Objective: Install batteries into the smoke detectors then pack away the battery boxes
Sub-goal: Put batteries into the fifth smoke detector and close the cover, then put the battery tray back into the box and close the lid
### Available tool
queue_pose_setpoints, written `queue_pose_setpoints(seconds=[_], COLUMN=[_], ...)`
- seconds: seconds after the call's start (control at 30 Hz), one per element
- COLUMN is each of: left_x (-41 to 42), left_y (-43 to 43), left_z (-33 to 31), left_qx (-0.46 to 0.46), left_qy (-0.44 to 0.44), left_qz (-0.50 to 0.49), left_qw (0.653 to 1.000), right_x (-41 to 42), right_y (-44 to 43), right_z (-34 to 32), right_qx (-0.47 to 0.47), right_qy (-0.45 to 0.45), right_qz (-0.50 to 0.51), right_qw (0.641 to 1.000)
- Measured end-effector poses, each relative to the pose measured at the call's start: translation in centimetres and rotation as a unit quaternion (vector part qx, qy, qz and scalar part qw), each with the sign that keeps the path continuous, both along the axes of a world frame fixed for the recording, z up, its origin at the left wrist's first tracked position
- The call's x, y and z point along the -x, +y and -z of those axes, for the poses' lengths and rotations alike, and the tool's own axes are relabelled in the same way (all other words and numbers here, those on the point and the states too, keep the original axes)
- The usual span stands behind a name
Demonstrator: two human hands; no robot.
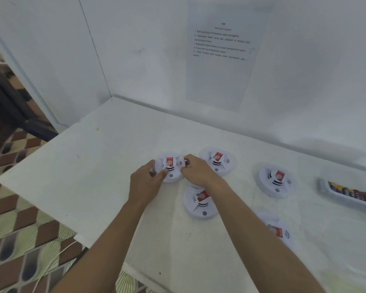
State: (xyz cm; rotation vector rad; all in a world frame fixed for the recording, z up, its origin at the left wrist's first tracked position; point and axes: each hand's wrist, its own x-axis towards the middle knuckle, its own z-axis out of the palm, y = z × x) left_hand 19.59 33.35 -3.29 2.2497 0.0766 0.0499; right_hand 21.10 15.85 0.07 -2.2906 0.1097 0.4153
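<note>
Both hands clasp one white smoke detector (171,168) lying on the bench (106,157). The left hand (148,183) curls round its left rim, and the right hand (195,170) grips its right rim. Four other detectors (217,161) lie nearby to the right, their red labels facing up. A tray of batteries (323,186) sits at the far right. A printed sheet (220,66) hangs on the wall.

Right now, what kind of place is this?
Probably a small work corner set up for one job: a white table against bare walls, a printed sheet of steps stuck on the wall, and several smoke detectors near a tray of batteries.
</note>
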Motion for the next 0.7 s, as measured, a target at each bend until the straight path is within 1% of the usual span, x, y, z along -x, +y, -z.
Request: queue_pose_setpoints(seconds=[0.07,0.13,0.27,0.37,0.53,0.63,0.7], left_x=[0.8,1.7,4.4,6.4,10.7,13.6,15.4], left_y=[-0.3,-0.2,-0.2,0.4,0.0,-1.3,-2.5], left_z=[-1.0,-1.2,-2.6,-3.6,-4.9,-5.4,-5.4], left_qx=[0.021,0.039,0.057,0.083,0.099,0.085,0.059], left_qy=[0.005,0.003,-0.047,-0.031,-0.026,0.003,0.022], left_qz=[-0.004,0.006,0.025,0.041,0.159,0.252,0.319], left_qw=[1.0,0.999,0.997,0.995,0.982,0.964,0.946], right_x=[0.9,2.1,5.6,9.2,15.7,19.7,22.5], right_y=[0.1,0.3,0.5,0.5,-0.5,-2.0,-3.4], right_z=[-0.5,-0.8,-1.6,-2.2,-2.9,-2.8,-2.6], right_qx=[-0.004,-0.015,-0.066,-0.1,-0.138,-0.132,-0.106], right_qy=[-0.01,-0.046,-0.131,-0.159,-0.16,-0.151,-0.144], right_qz=[-0.001,0.01,0.065,0.1,0.143,0.16,0.173], right_qw=[1.0,0.999,0.987,0.977,0.967,0.967,0.969])
